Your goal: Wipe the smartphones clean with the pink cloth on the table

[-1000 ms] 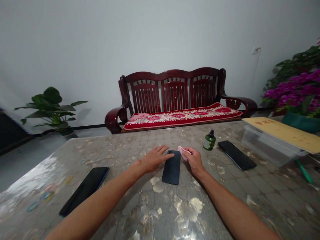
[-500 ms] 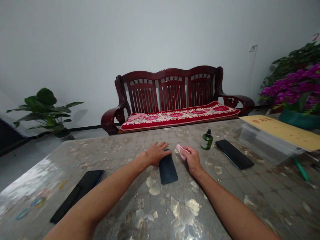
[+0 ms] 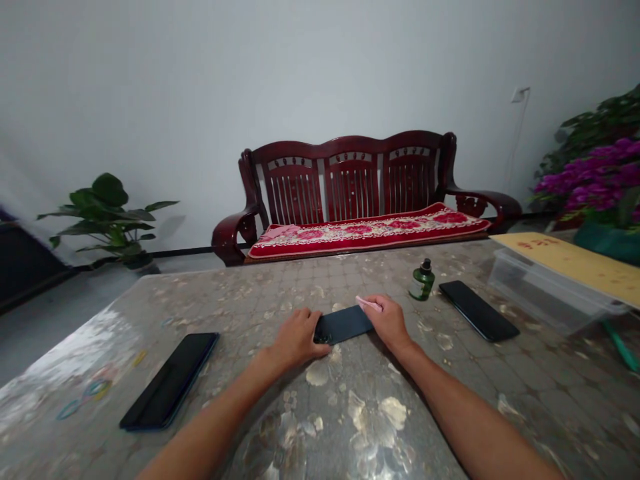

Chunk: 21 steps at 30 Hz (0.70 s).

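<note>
A dark blue-black phone [image 3: 346, 323] lies crosswise on the table between my hands, its camera end to the left. My left hand [image 3: 299, 335] grips that end, fingers over the far edge and thumb along the near side. Pinched in my right hand [image 3: 389, 323] is a folded pink cloth [image 3: 369, 303], touching or just over the phone's right end; the fingers hide most of that end. A small green bottle with a black top [image 3: 422, 280] stands beyond my right hand.
A second phone [image 3: 171, 380] lies left of my left arm, near several coloured rubber bands [image 3: 95, 389]. Another phone [image 3: 478, 310] is at the right, beside a clear plastic box [image 3: 545, 287] under a yellow sheet [image 3: 575, 262]. Behind the table stands a wooden bench [image 3: 350, 180].
The phone has turned from lengthwise to crosswise. My left hand has gone from resting at its far end to gripping it. The right hand has brought the cloth to the phone's other end.
</note>
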Available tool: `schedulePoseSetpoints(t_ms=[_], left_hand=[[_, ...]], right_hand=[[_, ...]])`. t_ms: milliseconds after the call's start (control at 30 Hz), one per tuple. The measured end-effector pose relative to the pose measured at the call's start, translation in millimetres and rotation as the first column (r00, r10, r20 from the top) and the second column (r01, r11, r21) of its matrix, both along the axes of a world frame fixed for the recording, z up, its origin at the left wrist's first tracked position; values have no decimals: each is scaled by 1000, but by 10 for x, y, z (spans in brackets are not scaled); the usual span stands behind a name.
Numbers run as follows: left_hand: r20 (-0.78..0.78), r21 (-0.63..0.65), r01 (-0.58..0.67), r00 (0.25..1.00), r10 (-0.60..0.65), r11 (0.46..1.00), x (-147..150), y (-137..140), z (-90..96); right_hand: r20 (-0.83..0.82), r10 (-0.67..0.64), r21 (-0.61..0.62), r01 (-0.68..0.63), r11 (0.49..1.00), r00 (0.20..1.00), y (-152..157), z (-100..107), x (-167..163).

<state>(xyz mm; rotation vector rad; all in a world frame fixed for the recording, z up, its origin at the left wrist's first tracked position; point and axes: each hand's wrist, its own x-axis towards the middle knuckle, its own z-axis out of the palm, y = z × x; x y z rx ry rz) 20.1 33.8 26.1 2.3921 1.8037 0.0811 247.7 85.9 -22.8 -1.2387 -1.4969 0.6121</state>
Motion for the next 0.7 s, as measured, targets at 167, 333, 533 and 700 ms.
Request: schedulePoseSetpoints(t_ms=[167,333,533,700], left_hand=[[230,-12,10,973,-7,1000,-170,-96,-144],[380,30,4,925,-15,1000,-263,-86,-284],[461,67,-2,887,-29,998,-286,-89,-358],[489,61,-19,872,-14,998,-300,-85,-375]], right_hand=[[459,-7,52,-19,998,889,-87,61,63],[718,-34,30,17,999,695,-151,110,16],[723,106,-17,-136,991,683,-293,145,-176],[729,151,-39,-179,983,668,-281,159,-193]])
